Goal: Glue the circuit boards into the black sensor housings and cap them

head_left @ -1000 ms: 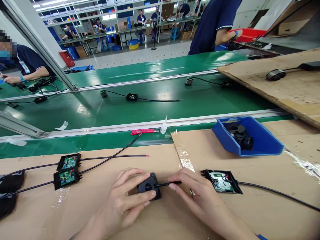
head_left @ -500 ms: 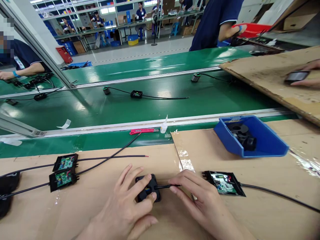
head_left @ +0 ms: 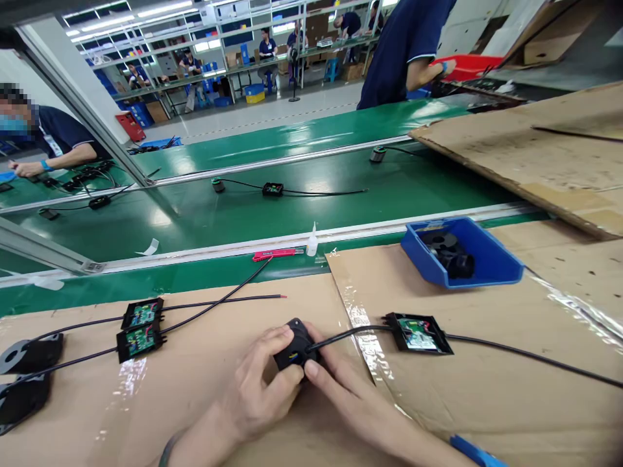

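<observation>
Between my two hands a square black plastic housing [head_left: 296, 337] is tilted up, with a bit of yellow wire showing in its opening. My left hand [head_left: 263, 379] grips its left side, thumb below and fingers above. At its right side my right hand [head_left: 335, 373] closes on it, with the thumb near the black cable [head_left: 348, 333]. That cable leads right to an open black case with a green circuit board [head_left: 419, 334] on the cardboard. Fingers behind the housing are hidden.
Two more circuit board cases [head_left: 141, 340] with cables lie left, near black round-holed parts [head_left: 32, 353]. A blue bin [head_left: 462, 256] holds black parts. A pink cutter [head_left: 277, 253] and small white bottle [head_left: 312, 241] lie by the rail. Co-workers sit beyond the green conveyor [head_left: 195, 214].
The housing, flat on the cardboard before, is now lifted and tilted. My right hand has moved from the cable to the housing. The co-worker's hand at the right is gone from view.
</observation>
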Demonstrator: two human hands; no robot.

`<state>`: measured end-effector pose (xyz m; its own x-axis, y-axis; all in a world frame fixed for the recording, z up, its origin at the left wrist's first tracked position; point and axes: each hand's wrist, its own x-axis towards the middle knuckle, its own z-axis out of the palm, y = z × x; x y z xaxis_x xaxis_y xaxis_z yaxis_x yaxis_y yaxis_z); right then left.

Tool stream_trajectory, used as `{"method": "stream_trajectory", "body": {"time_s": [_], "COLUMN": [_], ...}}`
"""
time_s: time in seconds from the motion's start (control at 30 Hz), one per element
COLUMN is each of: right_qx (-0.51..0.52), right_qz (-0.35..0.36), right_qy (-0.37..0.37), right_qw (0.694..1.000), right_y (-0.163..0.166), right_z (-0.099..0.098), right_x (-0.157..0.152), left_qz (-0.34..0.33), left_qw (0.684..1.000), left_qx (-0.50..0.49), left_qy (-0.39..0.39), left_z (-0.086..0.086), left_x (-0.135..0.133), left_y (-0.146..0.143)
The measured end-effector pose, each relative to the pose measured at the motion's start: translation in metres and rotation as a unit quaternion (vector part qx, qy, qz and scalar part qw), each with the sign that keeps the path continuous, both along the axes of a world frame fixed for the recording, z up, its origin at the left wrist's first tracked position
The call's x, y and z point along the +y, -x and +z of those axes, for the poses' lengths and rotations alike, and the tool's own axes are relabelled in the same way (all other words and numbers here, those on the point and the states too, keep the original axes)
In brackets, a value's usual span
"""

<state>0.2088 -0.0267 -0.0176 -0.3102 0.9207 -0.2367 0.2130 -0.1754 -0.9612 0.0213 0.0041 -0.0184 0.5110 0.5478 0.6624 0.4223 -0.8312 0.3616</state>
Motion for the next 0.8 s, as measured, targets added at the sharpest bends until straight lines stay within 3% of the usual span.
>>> {"method": "stream_trajectory", "body": {"time_s": [0.1, 0.17, 0.27, 0.33, 0.43, 0.57, 0.8], "right_qx": [0.054, 0.058, 0.069, 0.083, 0.081, 0.067, 0.074], "right_qz": [-0.034, -0.034, -0.01, 0.001, 0.001, -0.005, -0.052], "right_qy": [0.019, 0.017, 0.009, 0.016, 0.041, 0.036, -0.001], "right_qw": [0.998, 0.998, 0.998, 0.996, 0.996, 0.997, 0.996], "right_y": [0.003, 0.004, 0.003, 0.002, 0.002, 0.004, 0.012], "right_z": [-0.004, -0.003, 0.001, 0.003, 0.002, -0.003, -0.004], "right_x": [0.0, 0.0, -0.001, -0.002, -0.005, -0.005, -0.006], "left_qz": [-0.017, -0.016, 0.005, 0.005, -0.008, 0.015, 0.034], "left_qw": [0.996, 0.976, 0.9, 0.853, 0.833, 0.845, 0.862], "left_qx": [-0.043, -0.057, -0.044, -0.031, 0.001, 0.025, -0.019], "left_qy": [0.079, 0.21, 0.434, 0.521, 0.553, 0.534, 0.506], "left_z": [0.005, 0.014, 0.029, 0.036, 0.04, 0.037, 0.02], "left_x": [-0.002, -0.001, 0.002, 0.005, 0.008, 0.005, -0.001], "left_y": [0.0, 0.0, 0.001, 0.0, -0.003, -0.007, -0.013]}}
